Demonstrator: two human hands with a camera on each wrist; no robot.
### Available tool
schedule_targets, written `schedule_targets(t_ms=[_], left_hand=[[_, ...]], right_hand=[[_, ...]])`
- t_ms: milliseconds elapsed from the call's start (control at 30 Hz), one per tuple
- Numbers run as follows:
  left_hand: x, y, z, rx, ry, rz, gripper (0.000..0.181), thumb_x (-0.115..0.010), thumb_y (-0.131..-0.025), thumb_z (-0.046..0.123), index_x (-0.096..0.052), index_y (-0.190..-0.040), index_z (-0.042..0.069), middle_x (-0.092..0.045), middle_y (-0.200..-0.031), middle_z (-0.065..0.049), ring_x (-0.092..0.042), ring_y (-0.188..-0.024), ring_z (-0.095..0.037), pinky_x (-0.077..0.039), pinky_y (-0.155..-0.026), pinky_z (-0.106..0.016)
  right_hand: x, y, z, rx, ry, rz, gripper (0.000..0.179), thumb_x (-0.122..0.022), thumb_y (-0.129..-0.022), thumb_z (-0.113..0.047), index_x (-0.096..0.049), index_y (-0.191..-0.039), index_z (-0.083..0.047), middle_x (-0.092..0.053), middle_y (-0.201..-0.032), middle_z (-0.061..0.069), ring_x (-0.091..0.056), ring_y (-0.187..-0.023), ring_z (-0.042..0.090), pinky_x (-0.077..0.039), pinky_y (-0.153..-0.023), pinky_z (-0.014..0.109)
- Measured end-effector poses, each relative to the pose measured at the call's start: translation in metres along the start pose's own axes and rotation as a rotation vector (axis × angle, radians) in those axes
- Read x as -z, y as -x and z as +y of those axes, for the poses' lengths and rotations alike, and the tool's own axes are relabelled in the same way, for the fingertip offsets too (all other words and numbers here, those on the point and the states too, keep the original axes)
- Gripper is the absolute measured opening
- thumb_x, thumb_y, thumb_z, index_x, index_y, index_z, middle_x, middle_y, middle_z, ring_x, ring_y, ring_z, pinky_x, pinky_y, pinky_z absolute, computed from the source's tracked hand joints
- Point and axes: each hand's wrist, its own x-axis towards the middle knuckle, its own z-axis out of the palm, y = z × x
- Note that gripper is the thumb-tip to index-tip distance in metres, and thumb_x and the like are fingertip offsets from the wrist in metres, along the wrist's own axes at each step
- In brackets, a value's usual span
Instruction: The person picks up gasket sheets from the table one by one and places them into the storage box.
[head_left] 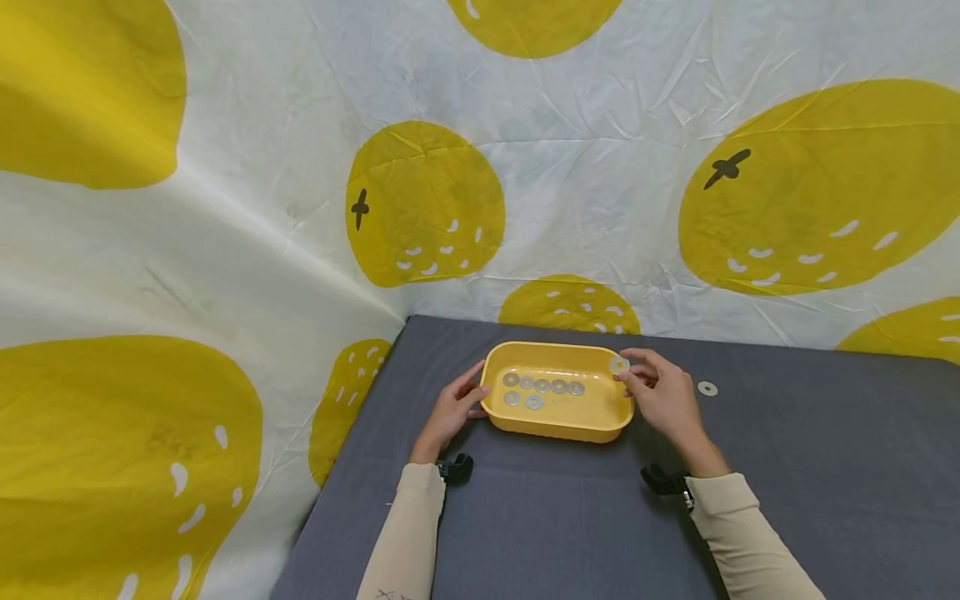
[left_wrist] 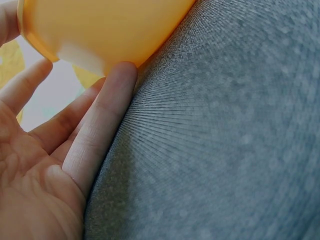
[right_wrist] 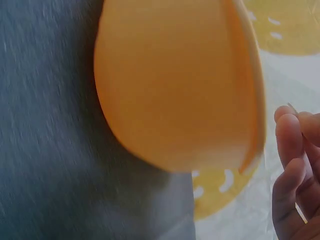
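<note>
A yellow plastic tray (head_left: 558, 429) stands on the dark cloth, and several flat metal washers (head_left: 558, 387) lie on its floor toward the left. My left hand (head_left: 452, 408) holds the tray's left end, its thumb at the rim; in the left wrist view a fingertip (left_wrist: 122, 75) rests against the outer wall. Over the tray's right end, my right hand (head_left: 663, 396) pinches one washer (head_left: 618, 365) between thumb and fingertips. Only that washer's thin edge (right_wrist: 292, 109) shows in the right wrist view.
Another washer (head_left: 707, 388) lies on the grey-covered table (head_left: 555, 517), right of my right hand. A white curtain (head_left: 585, 208) with yellow fruit prints hangs behind the table and along its left side. Both wrists carry black camera straps (head_left: 455, 469).
</note>
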Motion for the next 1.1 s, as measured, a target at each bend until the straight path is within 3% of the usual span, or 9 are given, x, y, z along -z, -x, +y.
schedule_targets(t_ms=[167,333,600,833,1100], left_hand=[[0.000,0.000,0.000,0.003,-0.004,0.000,0.052,-0.064,-0.103,0.030,-0.048,-0.152,0.040,-0.063,-0.129,-0.020,-0.065,-0.114,-0.032,-0.063,-0.089,-0.040],[0.000,0.000,0.000,0.008,-0.006,0.000,0.053,-0.063,-0.103,0.029,-0.047,-0.153,0.039,-0.063,-0.131,-0.021,-0.065,-0.114,-0.030,-0.063,-0.090,-0.041],[-0.001,-0.002,0.000,0.006,0.009,-0.001,0.056,-0.064,-0.103,0.029,-0.045,-0.155,0.036,-0.062,-0.129,-0.022,-0.066,-0.111,-0.029,-0.063,-0.088,-0.040],[-0.001,-0.002,0.000,0.010,0.011,-0.006,0.056,-0.065,-0.102,0.032,-0.046,-0.154,0.037,-0.062,-0.128,-0.022,-0.066,-0.107,-0.024,-0.064,-0.086,-0.038],[0.000,-0.001,0.000,0.000,0.015,-0.007,0.054,-0.065,-0.102,0.032,-0.047,-0.152,0.040,-0.063,-0.126,-0.022,-0.067,-0.106,-0.025,-0.064,-0.087,-0.040]], right_hand=[[-0.013,0.003,-0.006,0.026,-0.006,-0.023,0.032,-0.070,-0.097,-0.009,-0.067,-0.129,-0.005,-0.080,-0.093,0.010,-0.069,-0.068,0.015,-0.049,-0.055,0.020],[-0.024,0.006,-0.013,0.044,-0.031,-0.062,0.032,-0.070,-0.097,-0.008,-0.067,-0.128,-0.005,-0.080,-0.093,0.012,-0.071,-0.070,0.025,-0.046,-0.053,0.022],[-0.038,0.008,-0.024,0.011,-0.069,-0.119,0.033,-0.069,-0.097,-0.006,-0.067,-0.130,-0.005,-0.079,-0.093,0.014,-0.071,-0.074,0.033,-0.039,-0.047,0.024],[-0.047,0.007,-0.030,-0.014,-0.050,-0.175,0.033,-0.067,-0.097,-0.003,-0.066,-0.130,-0.005,-0.078,-0.095,0.015,-0.069,-0.076,0.031,-0.040,-0.047,0.024],[-0.059,-0.006,-0.033,-0.067,-0.035,-0.336,0.031,-0.066,-0.098,-0.005,-0.066,-0.128,-0.003,-0.078,-0.094,0.016,-0.069,-0.068,0.028,-0.042,-0.043,0.027]])
